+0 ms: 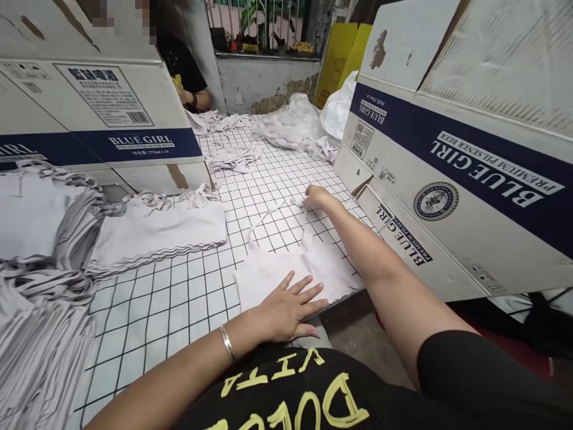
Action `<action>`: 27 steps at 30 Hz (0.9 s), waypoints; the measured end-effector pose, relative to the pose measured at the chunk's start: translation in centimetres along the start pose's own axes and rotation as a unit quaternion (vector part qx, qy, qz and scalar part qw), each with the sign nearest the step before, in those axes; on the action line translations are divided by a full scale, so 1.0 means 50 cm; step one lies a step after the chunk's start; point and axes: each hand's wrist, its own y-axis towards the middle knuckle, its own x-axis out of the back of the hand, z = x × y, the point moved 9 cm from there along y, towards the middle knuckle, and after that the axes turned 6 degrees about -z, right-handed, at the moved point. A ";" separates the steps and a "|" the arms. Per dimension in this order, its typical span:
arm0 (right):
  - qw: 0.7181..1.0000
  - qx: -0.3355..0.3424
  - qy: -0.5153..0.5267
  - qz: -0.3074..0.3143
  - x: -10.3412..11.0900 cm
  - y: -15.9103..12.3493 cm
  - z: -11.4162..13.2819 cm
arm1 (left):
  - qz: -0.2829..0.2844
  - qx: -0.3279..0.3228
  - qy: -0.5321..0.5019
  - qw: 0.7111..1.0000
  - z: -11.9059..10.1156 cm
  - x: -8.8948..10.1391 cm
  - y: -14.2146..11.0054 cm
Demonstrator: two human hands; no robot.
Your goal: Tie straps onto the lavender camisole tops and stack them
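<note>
A pale strappy top (268, 272), much like a camisole, lies spread on the grid-patterned tablecloth (197, 304) at the near table edge. My left hand (290, 307) rests flat on its lower part, fingers spread. Farther up, my right hand (316, 197) is closed around the upper end of the thin straps (264, 218); its fingertips are partly hidden. To the left lies a neat stack of similar pale tops (161, 230), with their straps toward the back. Taller piles of the same folded garments (40, 346) stand at the far left.
Large beer cartons flank the table, one on the left (156, 107) and one on the right (403, 161). More pale garments (235, 158) and clear plastic bags (289, 122) lie toward the back. Another person's hand (183, 95) shows behind the left carton.
</note>
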 end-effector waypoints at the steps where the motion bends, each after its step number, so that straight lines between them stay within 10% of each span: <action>1: 1.000 0.002 -0.006 -0.015 0.011 -0.007 0.006 | -0.032 0.022 -0.001 0.999 0.021 0.031 -0.002; 5: 0.976 0.183 0.080 -0.083 -0.014 -0.151 0.100 | -0.245 0.305 0.106 0.914 0.211 0.225 -0.046; 8: 0.946 0.299 0.117 0.051 -0.132 -0.296 0.168 | -0.168 0.470 0.170 0.850 0.339 0.282 -0.054; 11: 0.954 0.191 0.204 0.109 -0.186 -0.316 0.166 | -0.076 0.505 0.155 0.846 0.376 0.283 -0.036; 14: 0.906 0.031 0.367 0.209 -0.212 -0.275 0.157 | -0.190 0.451 0.204 0.848 0.303 0.308 -0.053; 16: 0.877 -0.016 0.401 0.265 -0.223 -0.253 0.168 | -0.258 0.369 0.241 0.860 0.221 0.287 -0.085; 20: 0.937 0.023 0.226 0.264 -0.246 -0.223 0.207 | -0.148 0.185 0.228 0.944 0.097 0.108 -0.124; 23: 0.947 0.062 0.147 0.280 -0.273 -0.223 0.250 | -0.094 0.164 0.226 0.956 0.081 0.025 -0.146; 27: 0.872 -0.041 0.297 0.387 -0.293 -0.221 0.275 | -0.067 0.179 0.198 0.961 0.103 0.001 -0.153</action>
